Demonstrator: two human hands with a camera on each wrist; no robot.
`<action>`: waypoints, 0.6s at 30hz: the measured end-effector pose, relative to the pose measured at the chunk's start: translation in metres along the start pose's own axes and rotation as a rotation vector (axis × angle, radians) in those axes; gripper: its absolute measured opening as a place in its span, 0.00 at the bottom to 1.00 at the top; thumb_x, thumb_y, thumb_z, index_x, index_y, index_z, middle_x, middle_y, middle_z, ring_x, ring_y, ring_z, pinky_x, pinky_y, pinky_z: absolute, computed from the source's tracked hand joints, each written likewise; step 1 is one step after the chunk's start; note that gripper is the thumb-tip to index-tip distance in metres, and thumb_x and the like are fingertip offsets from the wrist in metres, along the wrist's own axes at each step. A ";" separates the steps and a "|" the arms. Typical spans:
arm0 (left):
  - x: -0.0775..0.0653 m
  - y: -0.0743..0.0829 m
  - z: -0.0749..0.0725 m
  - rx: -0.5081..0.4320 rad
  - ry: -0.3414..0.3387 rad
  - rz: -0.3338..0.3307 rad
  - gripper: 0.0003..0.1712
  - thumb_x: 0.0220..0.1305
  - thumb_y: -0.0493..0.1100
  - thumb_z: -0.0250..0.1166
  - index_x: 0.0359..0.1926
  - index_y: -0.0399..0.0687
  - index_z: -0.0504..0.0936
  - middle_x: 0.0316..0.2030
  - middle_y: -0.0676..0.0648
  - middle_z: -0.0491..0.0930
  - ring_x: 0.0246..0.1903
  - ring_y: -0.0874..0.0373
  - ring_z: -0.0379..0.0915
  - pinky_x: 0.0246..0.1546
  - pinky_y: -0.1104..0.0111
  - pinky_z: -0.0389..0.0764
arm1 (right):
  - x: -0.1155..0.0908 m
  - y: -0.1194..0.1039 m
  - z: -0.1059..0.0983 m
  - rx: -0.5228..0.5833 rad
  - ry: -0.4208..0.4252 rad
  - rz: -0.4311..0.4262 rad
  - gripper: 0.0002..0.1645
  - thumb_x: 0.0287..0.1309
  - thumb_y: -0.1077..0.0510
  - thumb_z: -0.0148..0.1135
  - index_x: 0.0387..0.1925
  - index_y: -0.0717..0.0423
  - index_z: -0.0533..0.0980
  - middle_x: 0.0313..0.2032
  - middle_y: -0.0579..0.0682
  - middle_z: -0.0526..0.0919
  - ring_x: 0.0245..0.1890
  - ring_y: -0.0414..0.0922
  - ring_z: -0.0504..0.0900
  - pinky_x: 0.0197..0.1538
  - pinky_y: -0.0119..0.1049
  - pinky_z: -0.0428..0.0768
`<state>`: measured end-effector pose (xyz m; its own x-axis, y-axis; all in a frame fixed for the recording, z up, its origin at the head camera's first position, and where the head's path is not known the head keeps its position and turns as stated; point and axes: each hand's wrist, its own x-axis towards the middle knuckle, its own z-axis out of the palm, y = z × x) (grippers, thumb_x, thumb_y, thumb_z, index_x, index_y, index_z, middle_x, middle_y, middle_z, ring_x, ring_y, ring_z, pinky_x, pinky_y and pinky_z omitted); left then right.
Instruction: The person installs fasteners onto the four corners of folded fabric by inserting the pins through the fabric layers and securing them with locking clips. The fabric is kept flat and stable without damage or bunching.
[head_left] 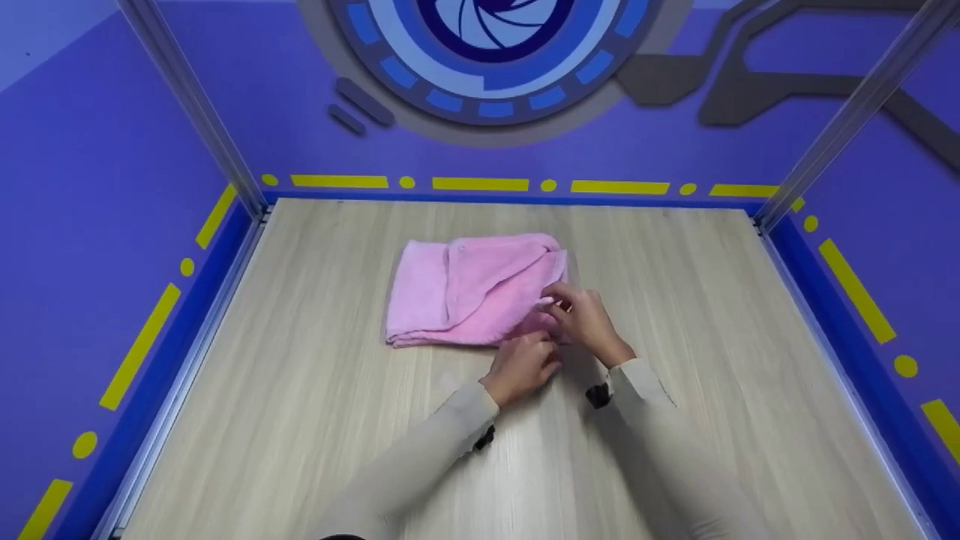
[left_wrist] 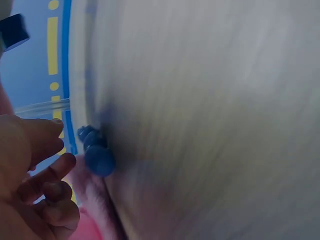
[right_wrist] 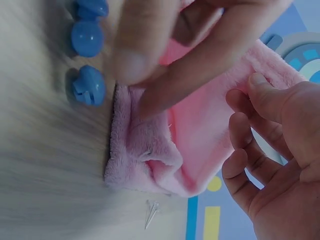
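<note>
Towel, pink, folded in layers, lies on the tabletop in front of the person; its near right portion is partly covered by the hands. Right hand pinches the raised edge between thumb and fingers, narrow grip. Left hand is at the near edge, fingers bent; fingertips hidden in the head view and blurred in the right wrist view, so can't tell if it holds fabric. Left wrist view is smeared, with only a corner of pink showing. Glossy blue rounded pieces appear near the towel in both wrist views; can't identify them. Sleeves cut off at bottom, black pieces at the wrists half hidden. Pile plush and fuzzy, paler on the outer band, roughly rectangular outline, slanting flap on top. Tabletop light wood grain, smooth. Wall blue, yellow dashes, round emblem cropped at top.
</note>
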<state>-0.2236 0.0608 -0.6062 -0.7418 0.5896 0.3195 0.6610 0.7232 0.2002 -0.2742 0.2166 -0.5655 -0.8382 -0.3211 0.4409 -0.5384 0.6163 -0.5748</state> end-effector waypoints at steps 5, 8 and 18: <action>-0.001 0.002 0.011 0.056 -0.015 0.014 0.07 0.55 0.51 0.70 0.31 0.55 0.86 0.37 0.53 0.81 0.34 0.55 0.80 0.29 0.60 0.80 | -0.001 0.000 0.000 -0.002 0.009 0.001 0.04 0.56 0.61 0.70 0.33 0.50 0.82 0.30 0.43 0.86 0.25 0.41 0.82 0.29 0.38 0.81; -0.002 0.002 0.015 0.058 0.017 0.024 0.04 0.55 0.48 0.70 0.30 0.55 0.86 0.36 0.53 0.81 0.33 0.55 0.80 0.29 0.60 0.79 | -0.002 0.000 -0.001 -0.011 0.001 0.014 0.04 0.56 0.61 0.70 0.34 0.50 0.82 0.30 0.45 0.87 0.25 0.42 0.83 0.30 0.39 0.81; 0.000 0.001 0.018 0.028 0.041 0.032 0.03 0.55 0.42 0.68 0.30 0.54 0.87 0.34 0.52 0.82 0.34 0.56 0.80 0.31 0.61 0.79 | -0.004 0.001 -0.002 -0.022 0.005 0.016 0.03 0.58 0.60 0.69 0.34 0.51 0.82 0.30 0.45 0.87 0.25 0.41 0.83 0.29 0.39 0.81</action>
<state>-0.2248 0.0680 -0.6223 -0.7146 0.5981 0.3629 0.6806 0.7143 0.1629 -0.2709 0.2197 -0.5667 -0.8464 -0.3069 0.4353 -0.5224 0.6374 -0.5664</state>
